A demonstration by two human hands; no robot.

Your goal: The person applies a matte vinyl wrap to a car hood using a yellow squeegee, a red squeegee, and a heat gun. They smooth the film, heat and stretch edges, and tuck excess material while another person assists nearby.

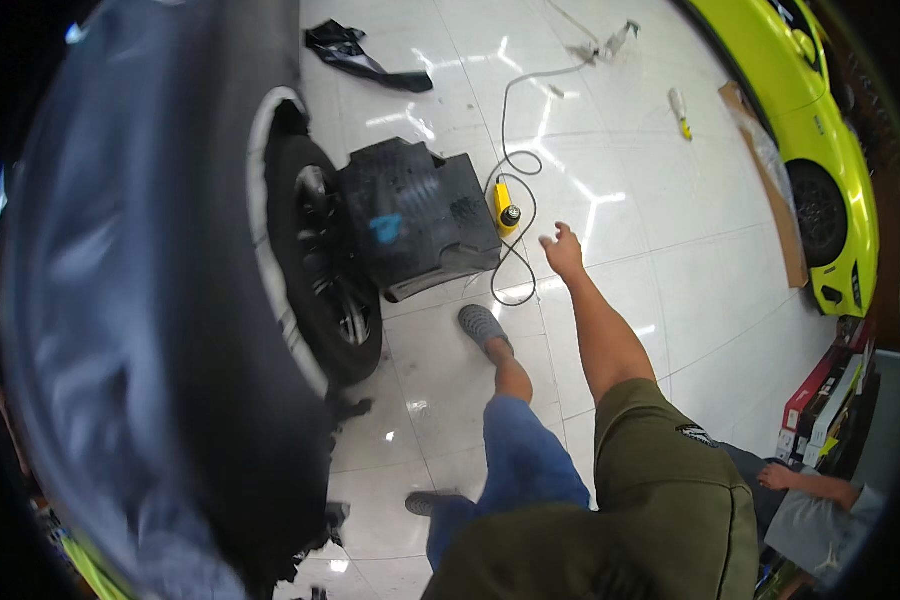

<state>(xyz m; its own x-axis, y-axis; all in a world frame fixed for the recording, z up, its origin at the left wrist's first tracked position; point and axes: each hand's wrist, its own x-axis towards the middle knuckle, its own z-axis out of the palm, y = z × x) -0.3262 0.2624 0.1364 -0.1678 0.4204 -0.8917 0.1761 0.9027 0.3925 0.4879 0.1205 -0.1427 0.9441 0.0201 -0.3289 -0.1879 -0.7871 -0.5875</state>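
Note:
My right hand [564,252] reaches out over the white tiled floor, holding nothing, its fingers loosely bent and apart. Just left of it is a yellow corded tool [505,207] with a round dark end, which looks like a heat gun. That tool lies against the right side of a black plastic crate [425,212] with a blue mark on it. A grey cable [518,290] loops on the floor between the crate and my hand. My left hand is out of view.
A car with dark, loosely creased covering [170,300] and a black wheel [345,300] fills the left. A lime-green car [850,150] stands at the far right beside long cardboard [770,190]. Another person's hand [776,477] shows lower right. Black scrap [360,58] lies far left.

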